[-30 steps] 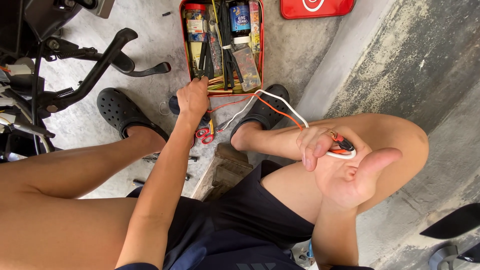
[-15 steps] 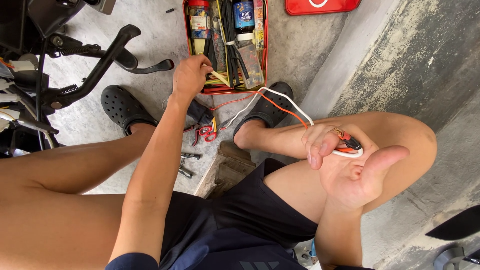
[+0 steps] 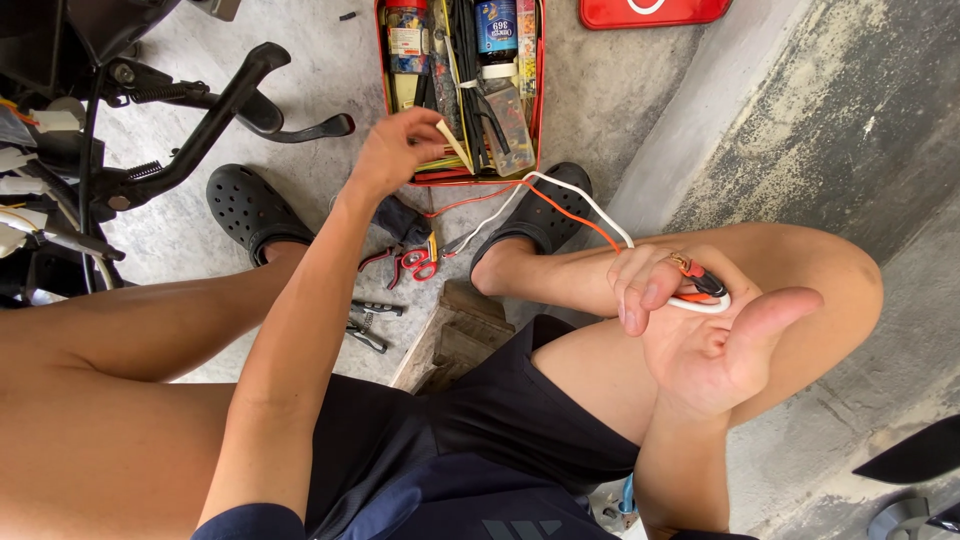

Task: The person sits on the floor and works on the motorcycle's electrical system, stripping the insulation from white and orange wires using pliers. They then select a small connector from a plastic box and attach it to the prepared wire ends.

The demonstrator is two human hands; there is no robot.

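Observation:
My left hand (image 3: 395, 150) reaches out over the open red toolbox (image 3: 538, 95) on the floor and pinches a thin pale strip (image 3: 455, 143) at the box's near edge. My right hand (image 3: 700, 335) rests on my right knee, palm up, with fingers curled around white and orange wires (image 3: 580, 205) that end in a small connector (image 3: 700, 280). The wires run from that hand down toward the floor in front of the toolbox. The box holds a blue can (image 3: 497, 25), a jar (image 3: 405, 35) and several cables and tools.
Red-handled pliers (image 3: 412, 258) and dark tools (image 3: 368, 322) lie on the concrete between my black clogs (image 3: 250, 208). A black metal frame with levers (image 3: 200, 110) stands at left. A red lid (image 3: 650, 10) lies at top. A concrete step (image 3: 800, 130) rises at right.
My left hand has moved from the floor near the pliers up to the toolbox's near edge and picked up the pale strip. My right hand stays on my knee with the wires.

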